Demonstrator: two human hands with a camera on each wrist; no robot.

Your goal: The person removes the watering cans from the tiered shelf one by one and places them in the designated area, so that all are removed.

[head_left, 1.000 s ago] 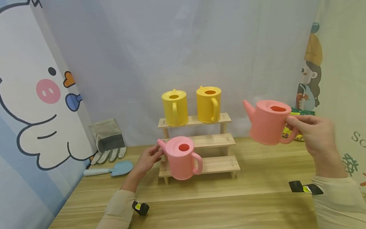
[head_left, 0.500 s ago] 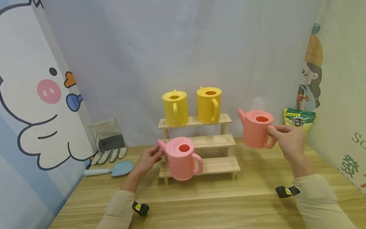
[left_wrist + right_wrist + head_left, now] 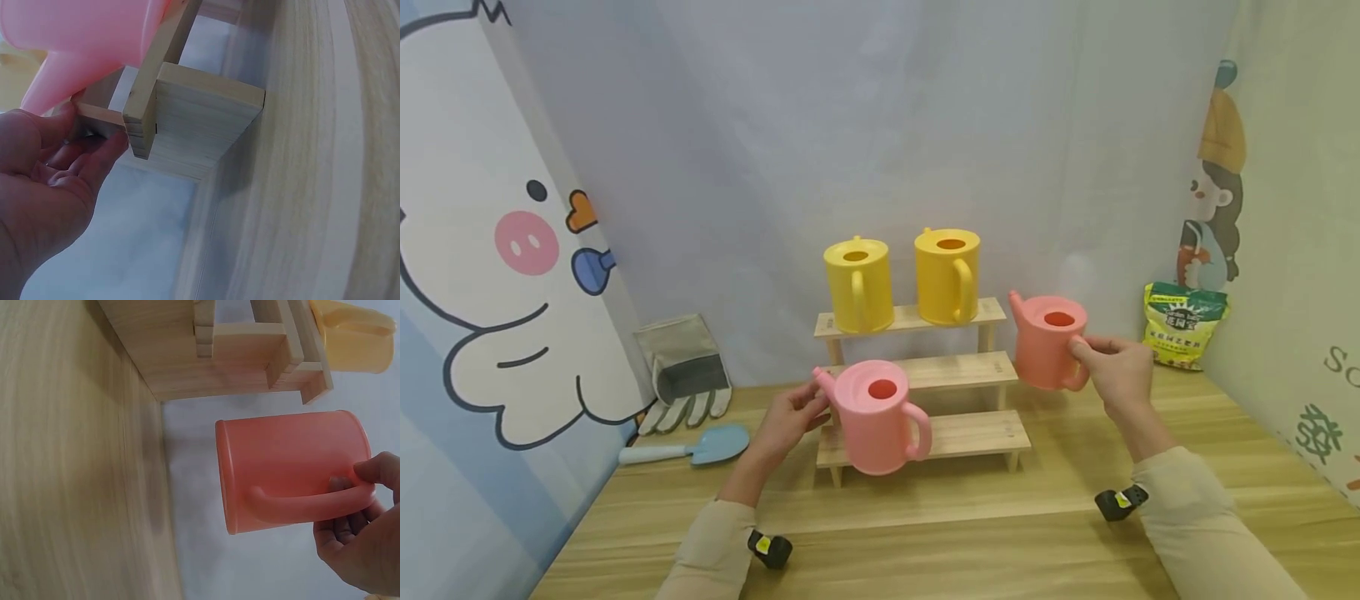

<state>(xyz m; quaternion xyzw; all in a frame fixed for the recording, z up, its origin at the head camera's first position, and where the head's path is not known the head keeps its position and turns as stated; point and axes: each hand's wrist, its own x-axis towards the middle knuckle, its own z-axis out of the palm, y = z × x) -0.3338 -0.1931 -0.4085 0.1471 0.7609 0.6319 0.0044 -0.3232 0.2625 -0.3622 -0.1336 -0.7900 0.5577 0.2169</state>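
Observation:
My left hand (image 3: 786, 421) grips the left end of the middle board of a three-step wooden stand (image 3: 985, 430), thumb and fingers around the board in the left wrist view. Close to those fingers is the spout of a pink watering can (image 3: 874, 425), which stands at the lowest step, its base overlapping the front edge. My right hand (image 3: 1116, 371) pinches the upper handle of another pink watering can (image 3: 287, 462), held in the air just right of the stand, spout to the left. Two yellow watering cans (image 3: 859, 287) stand on the top step, handles toward me.
On the left of the wooden table (image 3: 925, 542) lie a blue trowel (image 3: 718, 444) and a grey-white work glove (image 3: 688, 367). A green-yellow bag (image 3: 1183, 325) stands at the back right. Printed curtains (image 3: 962, 125) enclose the back and sides.
My right hand has carried its pink watering can leftward, close to the stand, uncovering the green-yellow bag. The left hand and the other cans have stayed in place.

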